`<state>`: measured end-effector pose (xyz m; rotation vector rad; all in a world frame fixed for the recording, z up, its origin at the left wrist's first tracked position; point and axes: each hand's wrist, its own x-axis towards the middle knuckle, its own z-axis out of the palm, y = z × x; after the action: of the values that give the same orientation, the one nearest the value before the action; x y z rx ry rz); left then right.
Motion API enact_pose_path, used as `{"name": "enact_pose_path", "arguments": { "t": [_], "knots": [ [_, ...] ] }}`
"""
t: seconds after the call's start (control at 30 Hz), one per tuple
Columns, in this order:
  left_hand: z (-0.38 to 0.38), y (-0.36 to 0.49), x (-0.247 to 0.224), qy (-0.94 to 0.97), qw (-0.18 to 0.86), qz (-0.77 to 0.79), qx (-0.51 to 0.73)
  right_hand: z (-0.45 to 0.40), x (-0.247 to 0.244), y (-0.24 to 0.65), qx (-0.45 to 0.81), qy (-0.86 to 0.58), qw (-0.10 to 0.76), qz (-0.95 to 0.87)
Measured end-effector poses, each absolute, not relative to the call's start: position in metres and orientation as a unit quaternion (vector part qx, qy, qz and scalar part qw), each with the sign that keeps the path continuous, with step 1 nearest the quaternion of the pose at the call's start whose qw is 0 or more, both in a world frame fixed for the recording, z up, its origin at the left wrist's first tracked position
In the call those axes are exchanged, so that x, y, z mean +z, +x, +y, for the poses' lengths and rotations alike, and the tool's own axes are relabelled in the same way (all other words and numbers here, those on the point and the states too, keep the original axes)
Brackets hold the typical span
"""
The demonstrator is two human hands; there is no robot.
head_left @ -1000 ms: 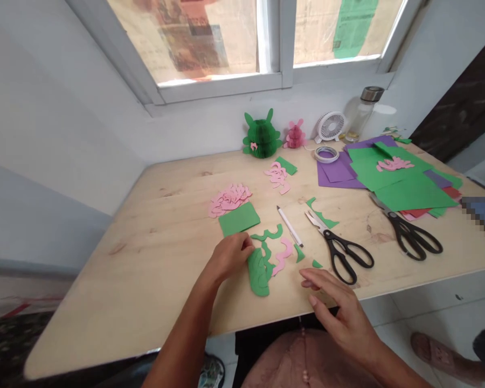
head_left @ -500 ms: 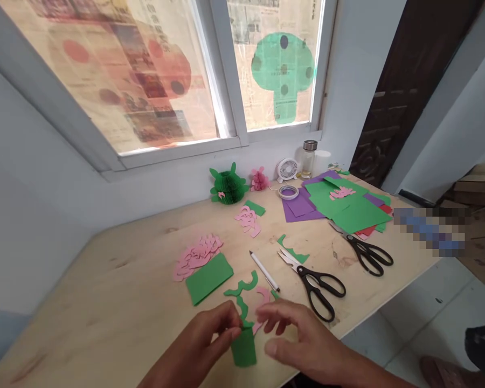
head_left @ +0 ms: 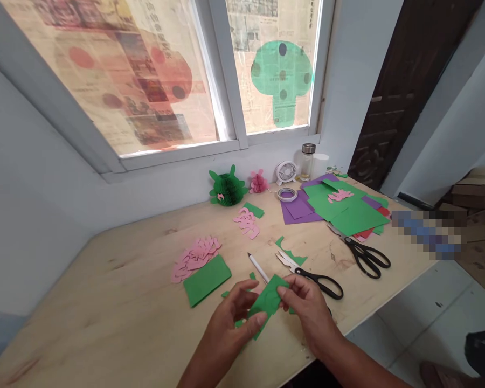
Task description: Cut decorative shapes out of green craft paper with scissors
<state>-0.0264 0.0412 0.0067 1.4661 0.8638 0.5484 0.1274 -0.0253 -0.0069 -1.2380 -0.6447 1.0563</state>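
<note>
Green paper (head_left: 269, 297) is over the surface (head_left: 137, 280), its upper corner pinched in the right hand (head_left: 308, 307); the left hand (head_left: 223, 326) lays a thumb across its lower part, though whether it grips I cannot tell. A slack pinch could let it slip or crease; a low sweep could knock the nearby scissors (head_left: 298, 271) or roll the pen (head_left: 258, 267).

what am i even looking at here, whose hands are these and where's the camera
No machine here: these are a person's bare hands, pictured by a camera on that person's head, looking forward and down. The right hand pinches a green paper piece; the left hand has its thumb over the other end. On the wooden table lie pink cut-outs, a white pen, two pairs of scissors and coloured sheets. Behind stand a green paper figure and a small fan.
</note>
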Motion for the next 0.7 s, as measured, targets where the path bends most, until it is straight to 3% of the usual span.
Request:
{"name": "enact_pose_path", "arguments": {
  "t": [0.2,0.53,0.7],
  "knots": [
    [0.033,-0.020,0.007,0.556,0.690,0.408,0.220,-0.026,-0.010,0.128,0.478,-0.523,0.666,-0.233],
    [0.024,-0.001,-0.005,0.362,0.731,0.406,0.412,-0.033,-0.020,0.121,0.526,-0.516,0.648,-0.193],
    [0.007,0.014,-0.014,0.322,0.739,0.402,0.435,-0.032,-0.025,0.116,0.530,-0.506,0.661,-0.161]
  ]
}}
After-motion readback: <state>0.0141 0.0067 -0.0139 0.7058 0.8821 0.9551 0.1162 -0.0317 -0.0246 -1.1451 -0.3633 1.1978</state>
